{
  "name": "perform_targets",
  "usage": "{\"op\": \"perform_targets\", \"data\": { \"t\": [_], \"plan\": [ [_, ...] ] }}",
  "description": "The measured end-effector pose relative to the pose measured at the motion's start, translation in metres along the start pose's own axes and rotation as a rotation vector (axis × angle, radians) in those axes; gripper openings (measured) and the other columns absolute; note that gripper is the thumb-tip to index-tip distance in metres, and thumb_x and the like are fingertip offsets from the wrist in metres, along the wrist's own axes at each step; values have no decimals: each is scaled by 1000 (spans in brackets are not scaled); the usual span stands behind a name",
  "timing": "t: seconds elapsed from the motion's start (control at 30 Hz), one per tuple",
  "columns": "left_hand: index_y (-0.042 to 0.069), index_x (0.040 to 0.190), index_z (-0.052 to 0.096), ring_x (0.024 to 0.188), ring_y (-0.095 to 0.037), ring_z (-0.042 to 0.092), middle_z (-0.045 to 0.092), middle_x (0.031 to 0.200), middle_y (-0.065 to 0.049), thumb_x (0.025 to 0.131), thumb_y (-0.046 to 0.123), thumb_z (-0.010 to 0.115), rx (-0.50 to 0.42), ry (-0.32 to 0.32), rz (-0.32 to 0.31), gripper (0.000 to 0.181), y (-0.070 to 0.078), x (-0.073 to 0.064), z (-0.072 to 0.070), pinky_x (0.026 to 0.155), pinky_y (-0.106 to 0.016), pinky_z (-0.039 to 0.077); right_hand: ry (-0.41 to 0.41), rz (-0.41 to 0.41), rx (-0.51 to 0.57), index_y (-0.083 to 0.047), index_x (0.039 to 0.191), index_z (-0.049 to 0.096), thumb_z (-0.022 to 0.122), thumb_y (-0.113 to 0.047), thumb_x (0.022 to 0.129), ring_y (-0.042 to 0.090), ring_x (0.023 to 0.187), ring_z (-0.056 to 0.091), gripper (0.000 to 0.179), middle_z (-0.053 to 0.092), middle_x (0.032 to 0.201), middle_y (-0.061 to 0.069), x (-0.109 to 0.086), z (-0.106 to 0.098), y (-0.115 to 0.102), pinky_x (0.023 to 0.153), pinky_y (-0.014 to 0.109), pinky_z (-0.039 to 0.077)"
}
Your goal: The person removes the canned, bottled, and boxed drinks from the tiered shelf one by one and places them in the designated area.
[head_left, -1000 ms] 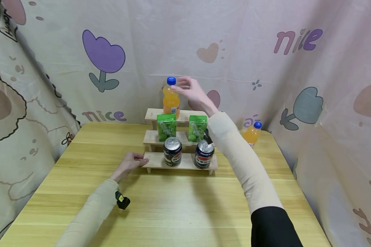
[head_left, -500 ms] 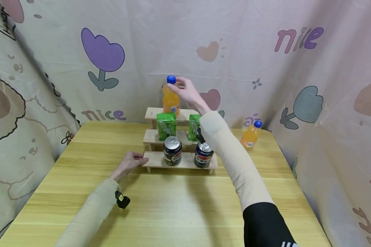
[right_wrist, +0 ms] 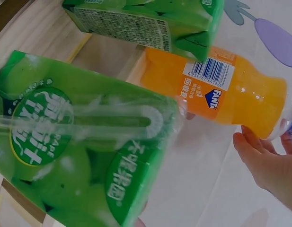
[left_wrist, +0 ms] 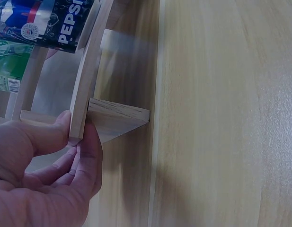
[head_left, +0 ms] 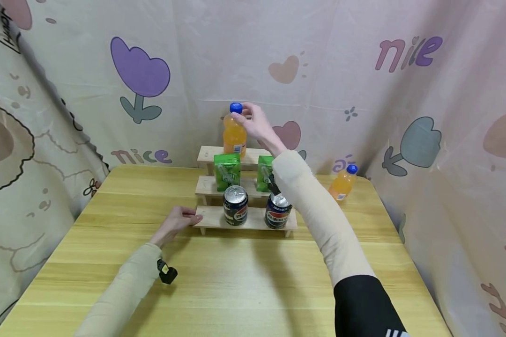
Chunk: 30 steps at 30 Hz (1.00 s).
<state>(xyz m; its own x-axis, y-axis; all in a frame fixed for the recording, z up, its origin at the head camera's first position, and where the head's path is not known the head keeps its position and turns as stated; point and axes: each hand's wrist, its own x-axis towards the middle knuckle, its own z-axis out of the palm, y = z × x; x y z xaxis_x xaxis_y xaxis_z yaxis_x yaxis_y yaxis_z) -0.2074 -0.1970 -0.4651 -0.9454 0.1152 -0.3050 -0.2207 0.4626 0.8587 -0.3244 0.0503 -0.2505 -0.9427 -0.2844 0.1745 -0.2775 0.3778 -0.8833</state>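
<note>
- Right hand point(head_left: 256, 124) grips the neck of the orange bottle point(head_left: 234, 135) from its right; the bottle is upright at the top tier, left of centre.
- Left hand point(head_left: 175, 223), farther off, pinches the wooden shelf point(head_left: 213, 218).

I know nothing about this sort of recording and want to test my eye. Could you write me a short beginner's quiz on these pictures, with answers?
1. Multiple choice: which step of the wooden stand does the left hand hold?
A) top step
B) middle step
C) lowest step

2. True or false: both orange bottles are on the wooden stand.

3. Fill in: the right hand holds an orange bottle by its neck, under the ____ cap.

Key:
1. C; the left hand pinches the left end.
2. False; the other bottle is on the table, to the right of the wooden stand.
3. Blue.
</note>
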Motion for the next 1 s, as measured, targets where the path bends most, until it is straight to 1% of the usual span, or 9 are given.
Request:
{"op": "perform_targets", "data": {
  "t": [0.1,0.23,0.33,0.47,0.57,0.7,0.87,0.93,1.0],
  "plan": [
    [-19,132,49,100,-26,65,65,118,-31,97,16,66,-10,3,-2,52,1,1,0,97,-46,53,13,-28,-26,-3,140,53,54,-21,105,32,130,55,40,59,137,19,-2,-8,-5,114,41,45],
    [-20,131,49,93,-17,65,67,116,-29,97,14,66,-23,8,-5,51,2,2,0,91,-38,55,46,-38,-46,-2,139,53,56,-20,104,31,129,57,39,60,137,20,-6,-25,-13,112,39,46],
    [-20,132,49,93,-17,65,66,118,-32,98,14,65,-17,9,-1,51,3,2,0,91,-36,56,81,-26,-14,-3,139,54,56,-18,104,29,126,57,39,60,136,19,-11,-40,-16,110,37,47],
    [-20,132,48,96,-20,66,65,120,-33,98,14,65,-14,9,1,52,3,2,1,94,-39,56,137,-19,25,-1,137,55,57,-17,103,28,122,57,37,59,137,20,-20,-64,-15,109,36,47],
    [-20,132,48,96,-21,66,65,118,-33,98,15,66,-10,8,3,53,2,2,1,94,-41,55,185,-8,34,0,136,55,57,-17,103,26,119,57,37,59,136,19,-28,-82,-11,109,36,47],
    [-21,131,48,95,-21,65,66,115,-30,97,15,66,-6,8,9,52,2,2,1,93,-42,55,240,37,37,0,135,53,58,-20,102,23,117,55,39,59,131,14,-42,-107,-4,111,38,45],
    [-21,129,50,90,-16,65,68,112,-29,97,13,66,-12,9,9,49,1,2,1,89,-37,56,295,89,11,-5,132,54,58,-26,102,22,120,52,37,57,126,6,-60,-132,9,113,41,42],
    [-21,129,51,89,-14,65,68,113,-30,97,12,66,-17,10,12,48,0,1,1,88,-35,57,319,112,-8,-8,130,55,58,-29,102,23,122,51,35,56,129,6,-67,-138,16,115,42,41],
    [-22,129,50,88,-12,65,67,115,-32,97,11,65,-19,6,21,48,0,1,1,86,-32,57,337,135,-36,-9,129,55,57,-31,102,25,126,50,36,55,134,8,-73,-143,23,117,43,40]
  ]
}}
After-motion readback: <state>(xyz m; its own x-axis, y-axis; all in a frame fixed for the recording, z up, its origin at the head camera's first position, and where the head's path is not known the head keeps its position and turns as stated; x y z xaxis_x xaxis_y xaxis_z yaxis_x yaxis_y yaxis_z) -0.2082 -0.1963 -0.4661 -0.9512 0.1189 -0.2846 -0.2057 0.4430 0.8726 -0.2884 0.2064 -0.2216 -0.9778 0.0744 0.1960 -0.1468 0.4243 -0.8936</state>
